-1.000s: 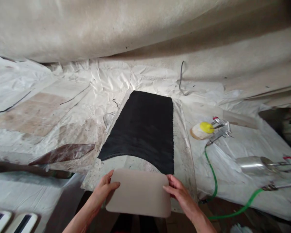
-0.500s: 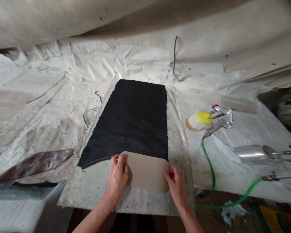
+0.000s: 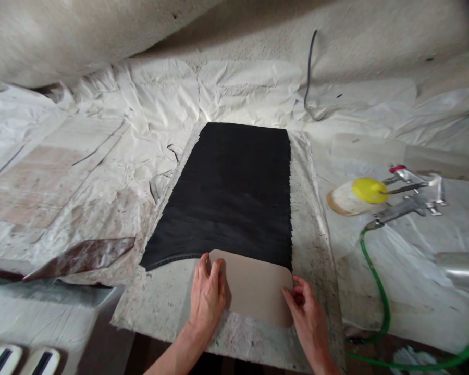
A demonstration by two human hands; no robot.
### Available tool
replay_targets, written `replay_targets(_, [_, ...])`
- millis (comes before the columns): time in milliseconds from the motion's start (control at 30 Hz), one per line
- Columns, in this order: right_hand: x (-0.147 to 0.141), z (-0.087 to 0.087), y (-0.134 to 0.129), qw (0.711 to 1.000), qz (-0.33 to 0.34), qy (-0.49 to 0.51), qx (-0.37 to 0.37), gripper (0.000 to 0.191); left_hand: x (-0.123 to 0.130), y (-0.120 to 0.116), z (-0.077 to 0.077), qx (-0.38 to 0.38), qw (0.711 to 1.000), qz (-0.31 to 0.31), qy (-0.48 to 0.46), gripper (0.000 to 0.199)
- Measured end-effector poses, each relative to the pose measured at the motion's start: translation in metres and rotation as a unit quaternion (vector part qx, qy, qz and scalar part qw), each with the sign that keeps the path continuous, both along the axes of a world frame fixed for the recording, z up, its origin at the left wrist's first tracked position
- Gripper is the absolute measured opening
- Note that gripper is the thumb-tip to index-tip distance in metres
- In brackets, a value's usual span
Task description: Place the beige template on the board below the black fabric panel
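Note:
A black sheet [image 3: 230, 192] with jagged sides lies on a speckled grey board [image 3: 164, 299]. Over its lower right edge is a beige panel [image 3: 256, 286] with rounded corners. My left hand [image 3: 209, 291] pinches the panel's left edge near the upper corner, fingers bent. On the opposite side, my right hand [image 3: 307, 307] grips the right edge between thumb and fingers. The panel's near edge is over the bare part of the board.
To the right lie a spray gun [image 3: 410, 200] with a yellow-lidded cup, a green hose [image 3: 377, 276] and a metal cylinder [image 3: 463, 268]. A brown scrap [image 3: 86, 255] is at left. White pieces with dark strips [image 3: 42, 361] show at lower left.
The view has shifted, so the board, sheet and hands appear farther right, and white pieces now show at lower left. Both hands keep hold of the beige panel.

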State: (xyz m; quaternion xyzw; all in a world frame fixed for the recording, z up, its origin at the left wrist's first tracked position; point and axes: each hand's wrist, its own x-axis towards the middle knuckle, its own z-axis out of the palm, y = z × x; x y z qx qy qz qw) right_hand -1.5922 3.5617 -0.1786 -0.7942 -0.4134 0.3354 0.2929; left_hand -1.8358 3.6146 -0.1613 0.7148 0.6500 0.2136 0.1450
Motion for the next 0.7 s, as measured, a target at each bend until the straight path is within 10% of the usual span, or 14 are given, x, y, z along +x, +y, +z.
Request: replay_targets(700, [0.007, -0.004, 0.004, 0.999, 0.014, -0.010, 0.032, 0.041, 0.013, 0.004, 0.001, -0.003, 0.997, -0.023, 0.072, 0.025])
